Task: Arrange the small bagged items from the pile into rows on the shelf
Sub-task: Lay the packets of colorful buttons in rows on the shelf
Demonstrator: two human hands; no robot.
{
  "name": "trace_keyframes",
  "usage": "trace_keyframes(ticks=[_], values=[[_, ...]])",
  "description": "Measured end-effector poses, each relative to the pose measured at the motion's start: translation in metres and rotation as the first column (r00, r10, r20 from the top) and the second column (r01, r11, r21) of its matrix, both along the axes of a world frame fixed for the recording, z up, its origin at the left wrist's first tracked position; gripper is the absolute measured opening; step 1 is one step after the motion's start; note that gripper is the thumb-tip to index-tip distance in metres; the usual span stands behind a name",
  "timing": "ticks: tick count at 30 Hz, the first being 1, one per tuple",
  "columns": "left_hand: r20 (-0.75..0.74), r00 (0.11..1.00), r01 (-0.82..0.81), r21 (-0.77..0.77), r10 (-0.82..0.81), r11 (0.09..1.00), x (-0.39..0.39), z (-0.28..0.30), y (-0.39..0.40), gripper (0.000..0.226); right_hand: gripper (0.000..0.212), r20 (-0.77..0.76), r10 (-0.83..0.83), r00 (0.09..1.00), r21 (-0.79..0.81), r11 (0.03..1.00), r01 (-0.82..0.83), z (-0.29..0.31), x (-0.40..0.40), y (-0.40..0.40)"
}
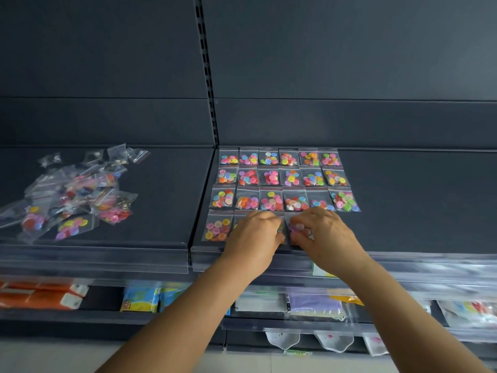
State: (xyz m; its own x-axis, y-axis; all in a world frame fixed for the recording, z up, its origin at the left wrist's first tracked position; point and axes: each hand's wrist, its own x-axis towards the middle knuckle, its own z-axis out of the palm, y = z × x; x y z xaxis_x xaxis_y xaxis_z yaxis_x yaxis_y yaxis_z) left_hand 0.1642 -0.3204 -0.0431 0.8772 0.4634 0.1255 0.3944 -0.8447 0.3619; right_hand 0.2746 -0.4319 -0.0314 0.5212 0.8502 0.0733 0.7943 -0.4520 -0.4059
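Counted on right shelf panel (pixel 403 200): three full rows of six button bags (pixel 271 176) each, 18 total, edges touching or nearly so. Fourth, front row started: one bag fully visible at far left (pixel 217 228), at least two more partly hidden under the hands; exact count there unclear.

Pile (pixel 72 195) of unsorted bags on left shelf panel (pixel 166 189), well apart from the grid; too overlapped to count.

Both forearms reaching up and forward, palms down, side by side over the front row. Left hand (pixel 255 232): fingers curled down onto a bag beneath it; grip or mere press, cannot tell. Right hand (pixel 321 232): fingertips pinching a bag of pink and lilac buttons (pixel 299 229) just beside the left hand, near the shelf's front edge.

Bags: small clear zip pouches, red seal line on top, each holding mixed round buttons in pink, yellow, green, blue, orange. Lying flat, seal edge toward the back wall.

Lower shelves below: orange packs (pixel 37 296), assorted packaged goods, blurred.
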Motion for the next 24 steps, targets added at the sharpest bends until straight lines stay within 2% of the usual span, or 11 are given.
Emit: trace_keyframes(ticks=[4, 7, 18, 24], values=[[0.016, 0.999, -0.038, 0.076, 0.036, 0.996, -0.011, 0.008, 0.000, 0.046, 0.046, 0.108, 0.057, 0.993, -0.026, 0.998, -0.054, 0.001, -0.006, 0.004], [0.032, 0.995, -0.096, 0.131, 0.093, 0.987, -0.028, 0.015, 0.005, 0.052, 0.055, 0.167, 0.112, 0.979, -0.021, 0.994, -0.110, 0.003, -0.015, 0.013], [0.065, 0.943, -0.332, 0.194, 0.326, 0.923, -0.127, 0.033, 0.064, 0.054, 0.059, 0.174, 0.299, 0.938, 0.012, 0.952, -0.306, 0.022, -0.087, 0.091], [0.060, 0.928, -0.372, 0.204, 0.367, 0.906, -0.184, 0.034, 0.118, 0.054, 0.059, 0.165, 0.343, 0.925, 0.007, 0.937, -0.349, 0.020, -0.141, 0.150]])
